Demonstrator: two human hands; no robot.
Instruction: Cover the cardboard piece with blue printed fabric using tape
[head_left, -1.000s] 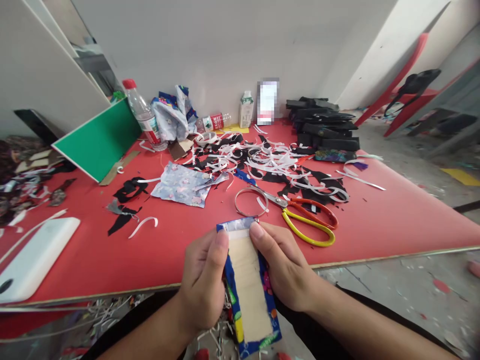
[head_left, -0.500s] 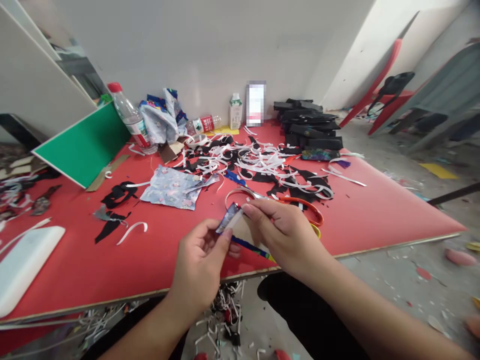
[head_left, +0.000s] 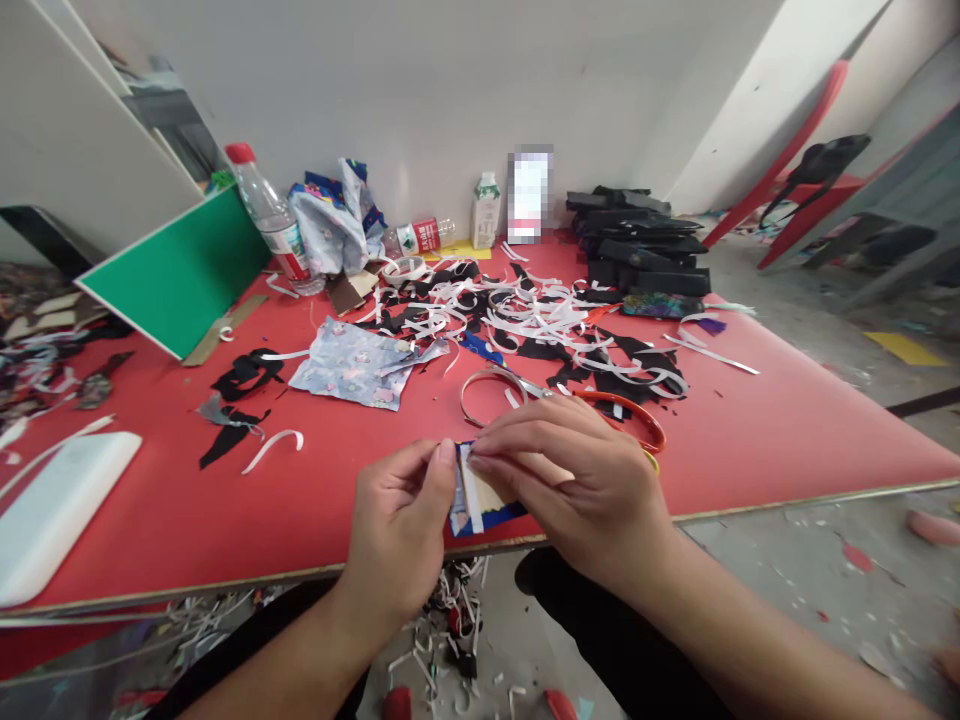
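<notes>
A small flat board covered with blue patterned fabric (head_left: 491, 518) is held just above the table's front edge, its bare beige side facing up. A white strip (head_left: 473, 490) runs along its folded left end. My left hand (head_left: 405, 510) is closed, with thumb and fingers pinching that left end. My right hand (head_left: 577, 465) is closed over the board's right part, its fingertips together at the top of the white strip; exactly what they pinch there is hidden. Beyond it lie scissors with orange handles (head_left: 634, 428), partly covered by the hand, and a thin ring-shaped band (head_left: 463, 395).
On the red table (head_left: 780, 420) lie light blue patterned fabric (head_left: 352, 365), tangled white strips (head_left: 540, 318) and black scraps. Black folded pieces (head_left: 637, 235) are stacked at the back right. A bottle (head_left: 274, 225), a green board (head_left: 176, 275) and a white device (head_left: 71, 510) stand or lie leftward.
The board has turned so the white strip now runs nearly straight toward me. My right hand has shifted over it, and my left thumb has moved up to its top left edge.
</notes>
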